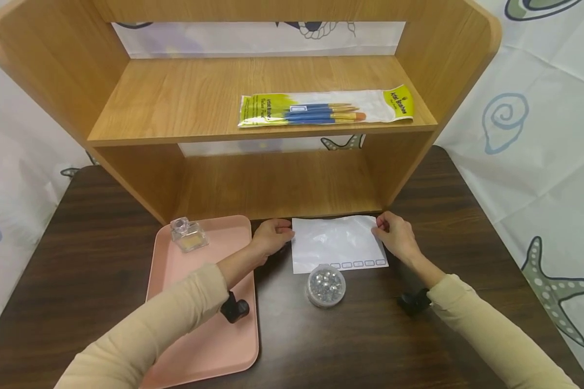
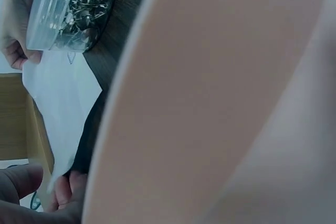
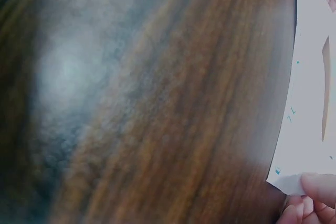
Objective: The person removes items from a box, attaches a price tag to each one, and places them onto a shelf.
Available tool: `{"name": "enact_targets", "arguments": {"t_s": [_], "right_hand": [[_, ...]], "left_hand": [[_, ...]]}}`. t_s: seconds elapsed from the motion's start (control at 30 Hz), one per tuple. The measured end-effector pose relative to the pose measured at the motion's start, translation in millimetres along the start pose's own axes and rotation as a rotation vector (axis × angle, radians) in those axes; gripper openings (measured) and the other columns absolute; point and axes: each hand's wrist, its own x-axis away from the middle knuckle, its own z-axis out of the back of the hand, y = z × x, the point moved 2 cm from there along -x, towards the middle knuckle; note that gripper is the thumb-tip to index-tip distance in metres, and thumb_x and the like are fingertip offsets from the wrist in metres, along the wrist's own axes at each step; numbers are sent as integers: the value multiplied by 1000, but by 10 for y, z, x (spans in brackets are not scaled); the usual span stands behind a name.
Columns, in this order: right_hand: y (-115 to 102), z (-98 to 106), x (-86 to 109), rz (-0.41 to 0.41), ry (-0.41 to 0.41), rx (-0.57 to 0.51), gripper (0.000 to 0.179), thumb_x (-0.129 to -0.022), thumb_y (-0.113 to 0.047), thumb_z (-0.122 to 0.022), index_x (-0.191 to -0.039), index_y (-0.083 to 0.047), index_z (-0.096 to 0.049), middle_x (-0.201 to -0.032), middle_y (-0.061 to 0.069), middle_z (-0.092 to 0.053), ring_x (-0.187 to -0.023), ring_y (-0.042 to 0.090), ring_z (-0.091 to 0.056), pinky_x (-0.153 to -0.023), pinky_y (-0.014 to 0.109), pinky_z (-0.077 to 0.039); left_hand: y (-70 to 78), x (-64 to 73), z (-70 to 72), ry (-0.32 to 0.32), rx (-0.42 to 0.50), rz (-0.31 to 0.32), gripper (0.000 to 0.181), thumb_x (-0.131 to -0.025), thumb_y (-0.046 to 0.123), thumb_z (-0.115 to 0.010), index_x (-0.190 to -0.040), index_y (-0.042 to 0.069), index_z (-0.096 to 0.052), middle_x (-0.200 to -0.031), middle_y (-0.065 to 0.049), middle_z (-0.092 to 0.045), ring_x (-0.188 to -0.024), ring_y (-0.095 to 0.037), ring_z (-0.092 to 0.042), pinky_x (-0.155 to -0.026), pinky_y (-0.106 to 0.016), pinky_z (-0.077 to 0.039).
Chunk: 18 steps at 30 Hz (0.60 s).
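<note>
From the head view, my left hand [image 1: 271, 237] pinched the left edge of a sheet of white paper [image 1: 338, 243], and my right hand [image 1: 398, 235] pinched its upper right corner, so that it was spread between them over the dark wood-grain table [image 1: 292, 346], just in front of the wooden shelf unit [image 1: 185, 102]. Small outlined boxes ran along the paper's near edge. A clear round container [image 1: 316, 302] of silvery metal pieces stood at that edge, overlapping it in view; I could not tell whether the two touched. To my left sat a pink tray [image 1: 204, 351], with a glass perfume bottle [image 1: 188, 237] in its far left corner. A packet of artist brushes [image 1: 326, 107] lay on the upper shelf board. In the left wrist view, blurred pink filled much of the picture; past it my left thumb and fingers were at the near end of the paper, my right hand held the far end, and the container's pieces showed thin shanks. In the right wrist view, my right thumb lay over the paper's corner with fingers curled beneath, while blurred table took up most of the rest and my left fingers showed at the opposite end.
</note>
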Motion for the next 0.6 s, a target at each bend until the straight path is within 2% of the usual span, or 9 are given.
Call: {"name": "enact_targets", "arguments": {"t_s": [0.1, 0.27, 0.47, 0.6], "right_hand": [[2, 2, 1, -6, 3, -16, 11, -84, 0, -66, -91, 2, -57, -79, 14, -57, -72, 24, -51, -60, 28, -39], [14, 29, -2, -12, 5, -41, 11, -85, -1, -66, -91, 2, -58, -80, 15, -59, -72, 24, -52, -60, 27, -40], [20, 75, -20, 13, 33, -90, 10, -85, 0, -65, -91, 3, -58, -81, 16, -60, -73, 24, -53, -59, 21, -41], [30, 75, -27, 24, 29, -143, 9, -85, 2, -64, -91, 6, -58, -80, 16, -58, -71, 21, -50, -56, 18, -40]], "left_hand": [[-19, -22, -25, 17, 27, 8, 29, -90, 3, -56, -118, -6, -58, -102, -17, -62, -89, -21, -61, -80, -31, -53], [-21, -44, -58, 43, 91, 19, 24, -90, 0, -56, -112, -6, -59, -90, -10, -59, -78, -15, -58, -75, -31, -55], [0, -42, -66, 70, 167, 21, 20, -90, 0, -55, -109, -7, -57, -83, -7, -57, -70, -11, -55, -69, -27, -56], [-8, -45, -68, 69, 186, 28, 19, -91, 0, -54, -109, -7, -56, -84, -7, -57, -70, -10, -55, -67, -25, -55]]}}
